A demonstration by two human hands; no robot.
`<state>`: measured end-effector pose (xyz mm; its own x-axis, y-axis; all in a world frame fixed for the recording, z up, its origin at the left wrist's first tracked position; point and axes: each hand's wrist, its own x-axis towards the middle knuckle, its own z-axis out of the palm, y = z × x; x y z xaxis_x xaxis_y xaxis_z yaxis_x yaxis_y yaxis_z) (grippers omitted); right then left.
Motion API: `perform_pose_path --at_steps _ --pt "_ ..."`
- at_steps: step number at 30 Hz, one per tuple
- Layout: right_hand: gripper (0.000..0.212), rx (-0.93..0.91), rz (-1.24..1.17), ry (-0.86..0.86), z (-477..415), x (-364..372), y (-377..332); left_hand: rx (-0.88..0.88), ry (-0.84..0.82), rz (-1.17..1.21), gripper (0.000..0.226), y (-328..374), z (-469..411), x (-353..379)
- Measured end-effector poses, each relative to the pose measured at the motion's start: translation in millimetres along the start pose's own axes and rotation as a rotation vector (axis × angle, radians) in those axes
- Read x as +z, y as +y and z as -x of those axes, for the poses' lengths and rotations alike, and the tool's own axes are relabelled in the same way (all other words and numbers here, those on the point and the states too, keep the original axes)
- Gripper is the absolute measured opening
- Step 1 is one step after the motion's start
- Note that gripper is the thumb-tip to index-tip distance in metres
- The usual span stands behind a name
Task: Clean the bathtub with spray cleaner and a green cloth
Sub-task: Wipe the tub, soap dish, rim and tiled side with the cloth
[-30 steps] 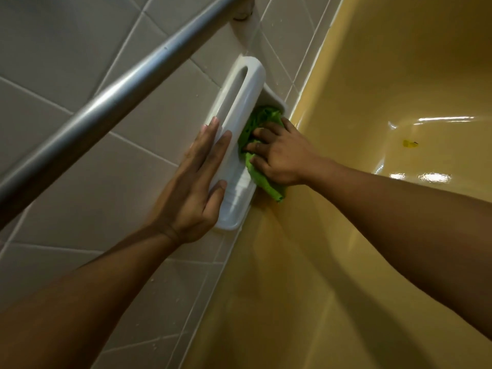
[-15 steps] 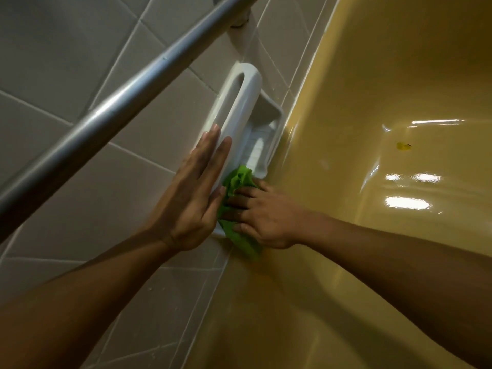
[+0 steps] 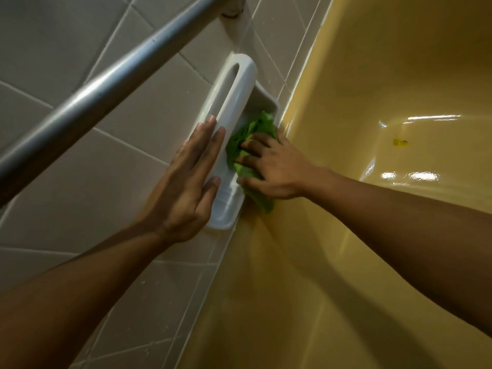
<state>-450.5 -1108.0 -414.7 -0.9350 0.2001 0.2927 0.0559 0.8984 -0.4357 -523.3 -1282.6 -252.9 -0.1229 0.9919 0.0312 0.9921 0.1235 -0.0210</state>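
Gripping hand (head view): the right hand [image 3: 274, 166] has its fingers bent down over a crumpled green cloth [image 3: 253, 129]. Its thumb lies against the cloth's lower edge. It grips the cloth and presses it into the tray of the soap dish.
Landmark: a white ceramic soap dish with a long slotted grab bar [image 3: 239, 83] is fixed to the wall and runs diagonally through the picture.
Cloth: the crumpled green cloth lies inside the soap dish's tray. One bunched end reaches toward the dish's far corner. The other end hangs over the dish's tub-side lip, below the right hand.
Bracing hand: the left hand [image 3: 186, 182] is flat, with fingers straight and close together. It is laid on the near half of the soap dish's grab bar and holds nothing.
Tub: a glossy yellow enamel bathtub [image 3: 372, 75] lies to the right of the soap dish, its rim just beside the dish's lip. Bright reflections and a small dark-yellow speck [image 3: 399, 142] sit on the tub floor, well apart from the dish.
Wall: pale grey square tiles [image 3: 66, 198] with light grout lie behind and to the left of the soap dish.
Rail: a round brushed-metal rail [image 3: 106, 83] crosses to the left of the soap dish. Its end meets the wall beyond the dish's far end.
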Motion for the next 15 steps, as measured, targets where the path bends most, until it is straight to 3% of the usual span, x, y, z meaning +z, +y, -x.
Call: perform_pose_path --at_steps 5,11,15 --pt "0.046 -0.196 -0.054 0.179 29 28 -18 0.011 0.015 -0.008 0.068 0 0 -1" --pt "0.039 -0.204 -0.228 0.3 23 30 -16 0.009 -0.008 0.014 0.069 0 0 -2" --pt "0.038 -0.083 -0.446 0.445 34 20 -19 0.015 -0.008 0.02 0.069 0 1 -3"
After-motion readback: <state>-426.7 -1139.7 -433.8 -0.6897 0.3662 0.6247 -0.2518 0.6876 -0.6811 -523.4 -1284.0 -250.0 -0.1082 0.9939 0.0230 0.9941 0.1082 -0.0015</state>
